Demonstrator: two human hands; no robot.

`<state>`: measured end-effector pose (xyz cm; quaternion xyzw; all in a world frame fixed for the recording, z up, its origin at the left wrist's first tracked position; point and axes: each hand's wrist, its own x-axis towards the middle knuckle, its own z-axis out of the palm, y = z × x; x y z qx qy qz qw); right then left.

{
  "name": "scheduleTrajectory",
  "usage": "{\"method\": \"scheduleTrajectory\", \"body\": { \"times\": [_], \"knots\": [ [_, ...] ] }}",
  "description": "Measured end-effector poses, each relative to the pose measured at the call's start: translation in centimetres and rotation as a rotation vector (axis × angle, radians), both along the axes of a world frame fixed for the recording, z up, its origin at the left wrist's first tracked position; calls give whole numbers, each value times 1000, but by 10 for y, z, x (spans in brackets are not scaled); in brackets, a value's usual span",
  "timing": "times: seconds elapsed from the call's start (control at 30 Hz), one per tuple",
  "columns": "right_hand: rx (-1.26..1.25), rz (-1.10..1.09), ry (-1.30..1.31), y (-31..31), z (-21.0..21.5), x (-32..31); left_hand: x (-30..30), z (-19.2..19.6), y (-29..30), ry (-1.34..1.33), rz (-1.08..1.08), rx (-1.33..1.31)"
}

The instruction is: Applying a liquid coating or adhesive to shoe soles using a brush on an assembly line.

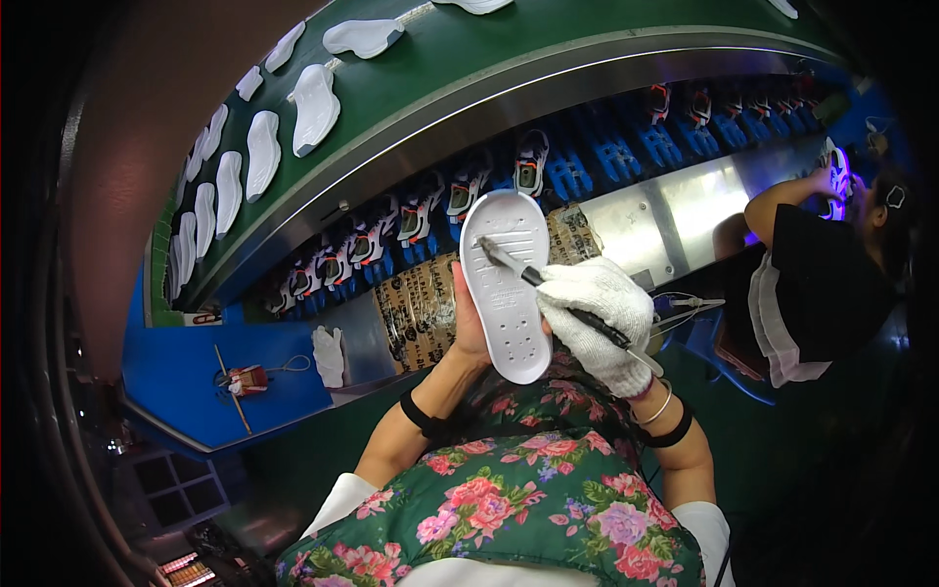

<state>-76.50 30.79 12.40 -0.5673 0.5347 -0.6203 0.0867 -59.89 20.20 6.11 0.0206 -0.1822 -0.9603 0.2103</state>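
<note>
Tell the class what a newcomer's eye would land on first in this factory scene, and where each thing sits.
At the centre, a white shoe sole stands upright in the bare left hand, while the gloved right hand draws a brush across it. Above, more white soles ride the curved green conveyor belt. At right, another person in a black top works at the line.

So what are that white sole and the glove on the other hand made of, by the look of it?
The sole looks like moulded foam or rubber: matt white, with pressed-in grooves and small dots, though which of the two is unclear. The glove on the right hand looks like knitted cotton: white, with a coarse, nubbly weave. The brush it holds has a dark handle, probably plastic or painted wood.
</note>
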Motion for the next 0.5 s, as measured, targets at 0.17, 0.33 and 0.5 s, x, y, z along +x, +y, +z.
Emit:
{"method": "scheduleTrajectory", "body": {
  "times": [0.17, 0.33, 0.5],
  "knots": [
    [-21, 186, 104, 5, -2, 20, -8, 13, -1, -214, 143, 76],
    [8, 109, 14, 5, -6, 5, -7, 3, -10, -331, 152, -130],
    [-3, 259, 22, 15, -5, 27, -4, -2, -16, -153, 32, -51]
  ]
}}
